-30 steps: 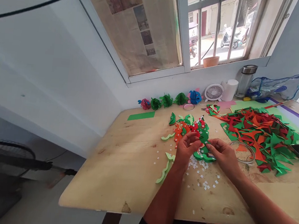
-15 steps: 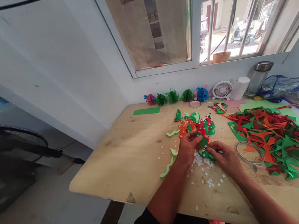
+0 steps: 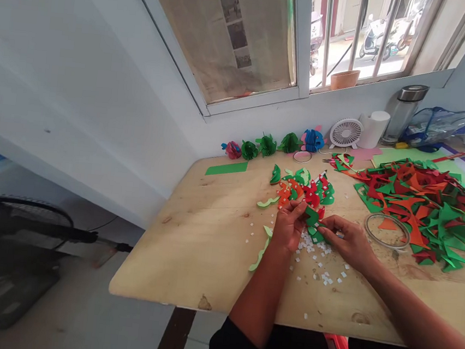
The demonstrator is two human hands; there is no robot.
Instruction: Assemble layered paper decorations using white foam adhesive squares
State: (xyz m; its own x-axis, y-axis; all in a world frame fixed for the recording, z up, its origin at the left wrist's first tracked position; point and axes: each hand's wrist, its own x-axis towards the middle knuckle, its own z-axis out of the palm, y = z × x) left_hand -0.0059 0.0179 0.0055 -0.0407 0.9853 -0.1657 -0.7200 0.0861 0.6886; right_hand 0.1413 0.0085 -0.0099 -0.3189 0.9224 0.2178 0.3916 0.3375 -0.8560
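Observation:
My left hand (image 3: 289, 225) is closed, thumb and fingers pinching a green paper cutout (image 3: 312, 216) just above the table. From the right, my right hand (image 3: 345, 241) meets the cutout's edge with thumb and forefinger pressed together, close to a small white square on it. Loose white squares (image 3: 326, 278) are scattered on the wood below my hands. Beyond my fingers lie red paper cutouts (image 3: 311, 195), orange cutouts (image 3: 286, 193) and green ones, dotted with white squares. Pale green wavy strips (image 3: 268, 201) rest left of my left hand.
A heap of red, orange and green paper scraps (image 3: 426, 209) covers the table's right, with a tape roll (image 3: 387, 231) at its near edge. Folded paper figures (image 3: 266, 144), a small white fan (image 3: 345, 133) and a glass bottle (image 3: 404, 117) stand along the wall.
The green cutout has tilted and shifted slightly between my hands. My right fingertips have moved a little left along it. The view has shifted slightly.

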